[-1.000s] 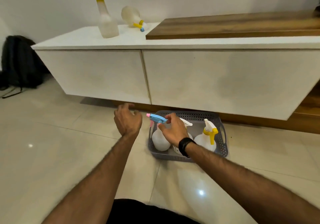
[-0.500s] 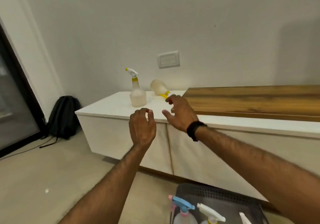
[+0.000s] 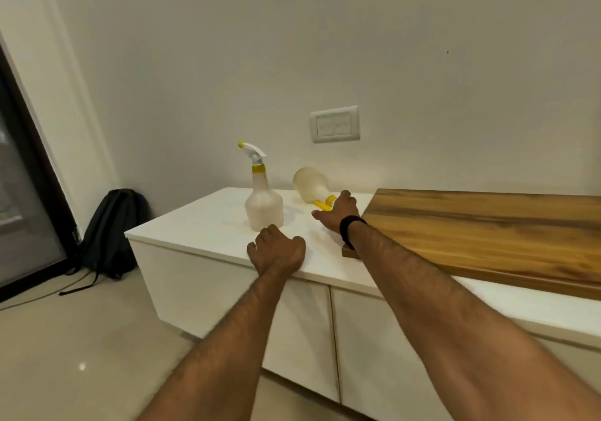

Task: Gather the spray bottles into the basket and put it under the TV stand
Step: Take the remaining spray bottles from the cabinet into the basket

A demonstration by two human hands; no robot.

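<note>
Both arms are out over the white counter [image 3: 208, 222], the top of the TV stand. The left hand [image 3: 276, 251] sits at the near edge with its fingers [image 3: 265, 235] curled in narrow, knuckles up, holding nothing; the fingertips are just short of the base of the upright spray bottle [image 3: 263, 206]. That bottle stands straight, cloudy white with a yellow collar and a yellow-tipped nozzle pointing left. Whether the hand touches it, I cannot tell.

Over to the right hand [image 3: 338, 214], black band [image 3: 349, 230] on the wrist, stretched further back. It lies against the yellow trigger end of the second spray bottle [image 3: 309, 184], which is tipped on its side, round base towards the wall, head towards the person. The thumb sticks out to the left, flat near the counter; the other fingers are hidden behind the hand, so whether they have closed on the bottle cannot be told.

A wooden board [image 3: 487, 228] covers the right part of the counter, its corner just beside the right wrist. A wall switch plate [image 3: 335, 124] hangs above the bottles. On the floor, left of the stand, a black backpack [image 3: 110, 228] leans in the corner.
</note>
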